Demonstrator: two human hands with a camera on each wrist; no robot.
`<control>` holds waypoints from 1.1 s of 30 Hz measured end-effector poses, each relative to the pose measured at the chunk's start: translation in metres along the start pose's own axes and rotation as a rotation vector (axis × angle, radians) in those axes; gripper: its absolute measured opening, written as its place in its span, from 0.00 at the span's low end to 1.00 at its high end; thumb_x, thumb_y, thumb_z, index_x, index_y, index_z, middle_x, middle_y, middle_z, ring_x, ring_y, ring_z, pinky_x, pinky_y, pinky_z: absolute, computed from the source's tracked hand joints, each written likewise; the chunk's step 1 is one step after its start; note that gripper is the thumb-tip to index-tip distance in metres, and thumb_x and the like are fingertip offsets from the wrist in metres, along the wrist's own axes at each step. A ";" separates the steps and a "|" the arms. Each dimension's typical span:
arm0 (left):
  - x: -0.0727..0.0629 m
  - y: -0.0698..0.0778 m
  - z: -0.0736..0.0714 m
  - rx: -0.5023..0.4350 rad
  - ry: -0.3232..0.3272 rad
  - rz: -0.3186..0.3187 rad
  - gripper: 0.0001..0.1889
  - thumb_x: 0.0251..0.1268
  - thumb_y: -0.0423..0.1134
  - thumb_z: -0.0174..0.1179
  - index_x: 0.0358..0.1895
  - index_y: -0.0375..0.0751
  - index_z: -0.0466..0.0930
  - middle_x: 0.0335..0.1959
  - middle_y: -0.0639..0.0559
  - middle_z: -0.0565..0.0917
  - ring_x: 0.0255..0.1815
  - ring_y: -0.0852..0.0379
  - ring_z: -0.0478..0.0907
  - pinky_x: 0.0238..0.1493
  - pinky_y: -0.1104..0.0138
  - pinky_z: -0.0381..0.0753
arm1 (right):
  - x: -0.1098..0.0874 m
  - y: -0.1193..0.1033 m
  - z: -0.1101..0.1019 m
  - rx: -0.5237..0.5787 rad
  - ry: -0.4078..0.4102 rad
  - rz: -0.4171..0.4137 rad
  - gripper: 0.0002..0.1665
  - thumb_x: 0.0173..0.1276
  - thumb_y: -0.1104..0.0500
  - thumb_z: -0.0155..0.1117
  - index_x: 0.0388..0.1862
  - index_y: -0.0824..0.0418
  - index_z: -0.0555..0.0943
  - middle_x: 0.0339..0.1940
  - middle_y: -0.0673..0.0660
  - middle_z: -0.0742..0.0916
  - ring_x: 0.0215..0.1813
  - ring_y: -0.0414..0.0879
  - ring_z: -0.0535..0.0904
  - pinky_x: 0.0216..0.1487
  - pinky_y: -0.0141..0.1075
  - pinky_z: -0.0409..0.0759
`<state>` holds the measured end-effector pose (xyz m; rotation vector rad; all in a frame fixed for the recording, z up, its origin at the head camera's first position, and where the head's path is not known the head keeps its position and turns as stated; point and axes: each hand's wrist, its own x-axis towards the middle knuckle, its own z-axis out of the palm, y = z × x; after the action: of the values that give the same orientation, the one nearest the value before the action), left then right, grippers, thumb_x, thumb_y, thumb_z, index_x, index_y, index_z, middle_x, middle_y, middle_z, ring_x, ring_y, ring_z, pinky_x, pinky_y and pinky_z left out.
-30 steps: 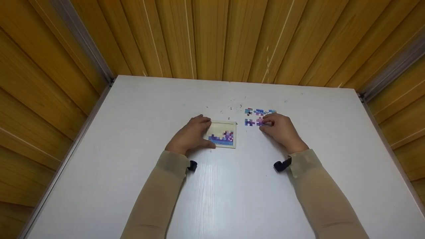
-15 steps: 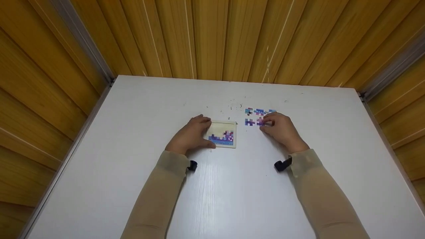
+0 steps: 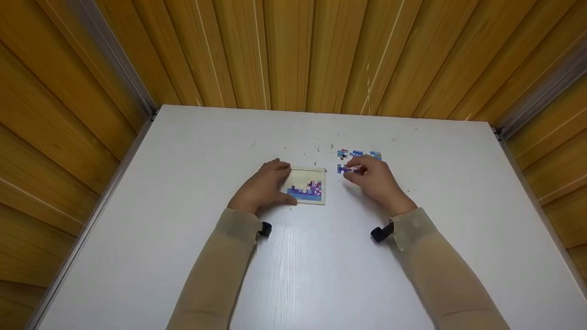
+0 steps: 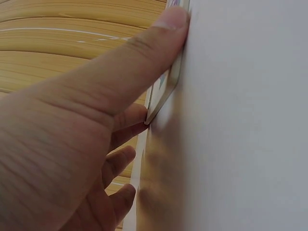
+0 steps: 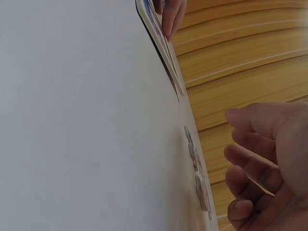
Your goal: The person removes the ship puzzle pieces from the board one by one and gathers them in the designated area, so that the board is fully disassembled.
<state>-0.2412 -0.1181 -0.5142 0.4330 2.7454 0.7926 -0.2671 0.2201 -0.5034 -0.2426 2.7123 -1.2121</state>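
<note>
A shallow square puzzle tray [image 3: 324,190] lies on the table, with blue, purple and pink pieces fitted along its near and right side. My left hand [image 3: 263,187] holds the tray's left side, the thumb on its near edge and the fingers at the far left corner. To the right of the tray, my right hand [image 3: 378,181] hovers above loose jigsaw pieces. Its thumb and fingers are apart and loosely bent, with nothing visible between them in the right wrist view. A purple jigsaw piece [image 3: 341,169] lies just left of the fingertips; another beside it is partly hidden.
Behind the right hand lies a row of blue jigsaw pieces [image 3: 357,153]. Small dark crumbs are scattered behind the tray on the white table [image 3: 302,266]. Wood-patterned panels [image 3: 293,55] stand along the table's far edge and sides.
My right hand has shifted left over the loose pieces, uncovering more of the blue piece at the far right and covering part of the purple pair. The left hand and tray stay put.
</note>
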 end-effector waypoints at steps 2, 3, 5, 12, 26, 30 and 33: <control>0.000 0.000 0.000 -0.003 0.001 -0.002 0.57 0.57 0.56 0.89 0.88 0.41 0.70 0.92 0.50 0.66 0.98 0.44 0.48 0.98 0.49 0.52 | -0.003 -0.006 0.004 0.024 -0.021 0.007 0.20 0.81 0.50 0.76 0.67 0.49 0.88 0.59 0.55 0.87 0.53 0.53 0.80 0.46 0.37 0.84; 0.000 0.000 0.001 -0.003 0.001 -0.004 0.57 0.57 0.56 0.89 0.87 0.41 0.70 0.92 0.50 0.66 0.98 0.44 0.49 0.98 0.49 0.52 | -0.005 -0.009 0.007 0.033 -0.031 0.010 0.22 0.81 0.49 0.76 0.69 0.49 0.88 0.60 0.54 0.87 0.53 0.53 0.80 0.46 0.37 0.84; 0.000 0.001 0.001 -0.003 0.001 -0.010 0.57 0.57 0.56 0.89 0.87 0.42 0.70 0.92 0.51 0.66 0.98 0.44 0.49 0.98 0.49 0.52 | -0.007 -0.015 0.011 0.045 -0.050 0.011 0.25 0.80 0.49 0.77 0.72 0.49 0.87 0.62 0.54 0.87 0.52 0.53 0.80 0.45 0.36 0.84; 0.002 0.002 0.003 -0.006 0.012 -0.035 0.56 0.57 0.56 0.89 0.88 0.46 0.71 0.92 0.53 0.66 0.99 0.46 0.49 0.98 0.49 0.53 | -0.012 -0.029 0.031 0.045 -0.097 -0.063 0.28 0.80 0.50 0.77 0.75 0.51 0.85 0.64 0.53 0.88 0.48 0.52 0.81 0.42 0.33 0.85; 0.002 0.000 0.002 0.030 0.017 0.014 0.56 0.57 0.58 0.88 0.87 0.46 0.72 0.91 0.51 0.69 0.98 0.44 0.52 0.97 0.49 0.58 | -0.009 -0.043 0.060 -0.005 -0.164 -0.209 0.29 0.80 0.55 0.75 0.76 0.61 0.85 0.73 0.58 0.87 0.52 0.49 0.80 0.55 0.40 0.80; 0.002 0.001 0.002 0.024 0.015 0.001 0.56 0.57 0.58 0.88 0.87 0.46 0.72 0.91 0.52 0.68 0.98 0.45 0.51 0.97 0.50 0.58 | -0.009 -0.043 0.062 -0.021 -0.178 -0.208 0.28 0.81 0.56 0.75 0.76 0.63 0.85 0.74 0.60 0.86 0.52 0.48 0.81 0.54 0.38 0.81; 0.002 0.001 0.002 0.023 0.015 0.000 0.56 0.57 0.58 0.88 0.87 0.45 0.71 0.91 0.52 0.68 0.98 0.45 0.51 0.97 0.50 0.58 | -0.009 -0.044 0.064 -0.047 -0.190 -0.201 0.28 0.80 0.57 0.75 0.76 0.63 0.85 0.75 0.61 0.85 0.50 0.47 0.81 0.50 0.35 0.80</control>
<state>-0.2420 -0.1158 -0.5157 0.4333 2.7713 0.7678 -0.2407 0.1466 -0.5122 -0.6171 2.6015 -1.1102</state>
